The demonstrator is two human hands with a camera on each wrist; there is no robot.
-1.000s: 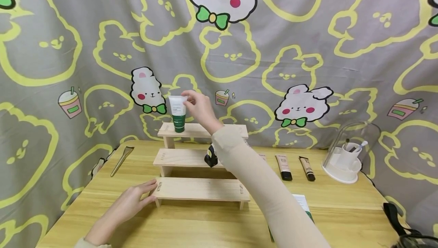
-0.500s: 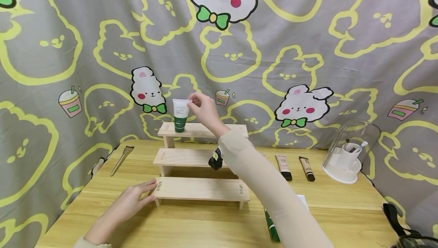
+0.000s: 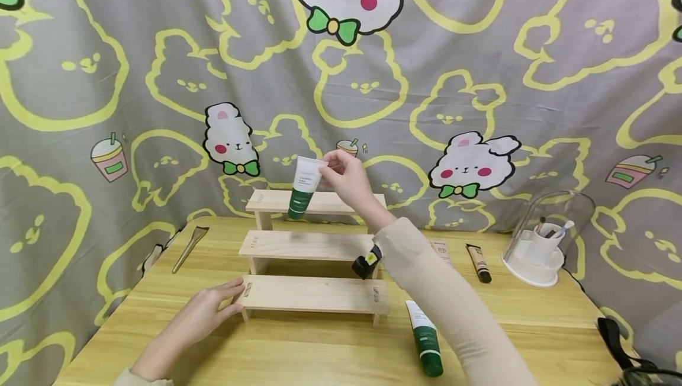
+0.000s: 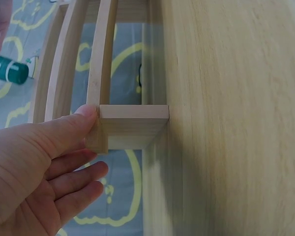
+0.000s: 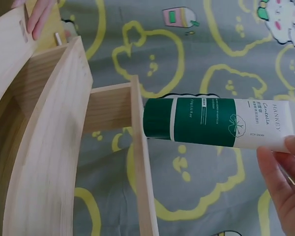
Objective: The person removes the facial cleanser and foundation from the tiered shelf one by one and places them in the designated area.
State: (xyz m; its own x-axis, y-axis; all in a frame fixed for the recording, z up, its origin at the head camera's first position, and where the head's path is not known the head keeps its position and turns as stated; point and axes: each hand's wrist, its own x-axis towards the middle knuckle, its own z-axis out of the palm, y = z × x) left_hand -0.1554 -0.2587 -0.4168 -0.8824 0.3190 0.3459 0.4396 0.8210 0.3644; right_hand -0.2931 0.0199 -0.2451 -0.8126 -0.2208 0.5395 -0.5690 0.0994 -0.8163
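Observation:
My right hand pinches the white crimped end of a green-and-white squeeze tube between thumb and fingers. The tube hangs tilted, green cap down, in front of the top step of a three-step wooden display rack. In the right wrist view the tube shows its printed front, apart from the hand's other fingers. My left hand holds the left end of the lowest step; in the left wrist view the thumb of this hand presses the board, with the other fingers behind it.
A second green-and-white tube lies right of the rack. Behind the right forearm are a partly hidden BB cream tube and a small tube. A domed brush holder stands far right; a gold brush lies left.
My right hand has lifted the tube off the top step and carried it right and toward me, now tilted. The left hand stays in place. The tube on the table has come into fuller view.

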